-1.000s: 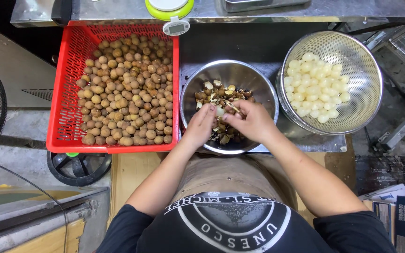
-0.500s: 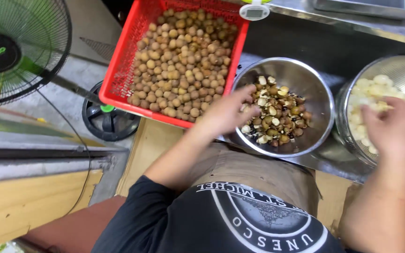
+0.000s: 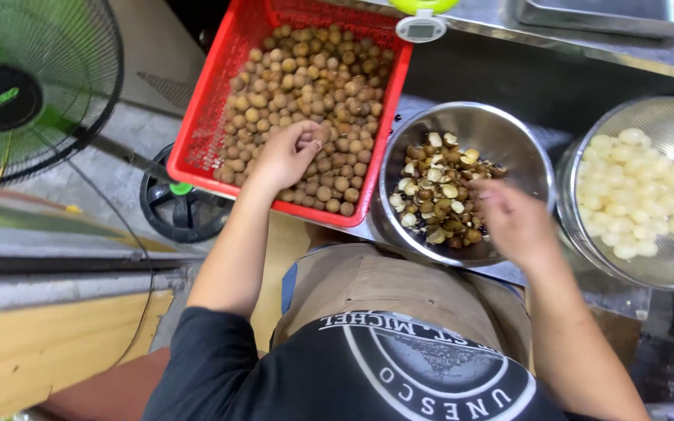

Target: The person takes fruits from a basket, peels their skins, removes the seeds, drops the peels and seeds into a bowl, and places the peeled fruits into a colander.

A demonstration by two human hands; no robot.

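A brown fruit (image 3: 315,137) is pinched at the fingertips of the left hand (image 3: 286,156), over the red basket (image 3: 211,117). The right hand (image 3: 512,222), blurred, grip unreadable, is held over the shell bowl (image 3: 501,129), which lies right of the pinched fruit.

Bright even overhead light, glare on steel bowl (image 3: 501,132), right hand (image 3: 512,222) motion-blurred.
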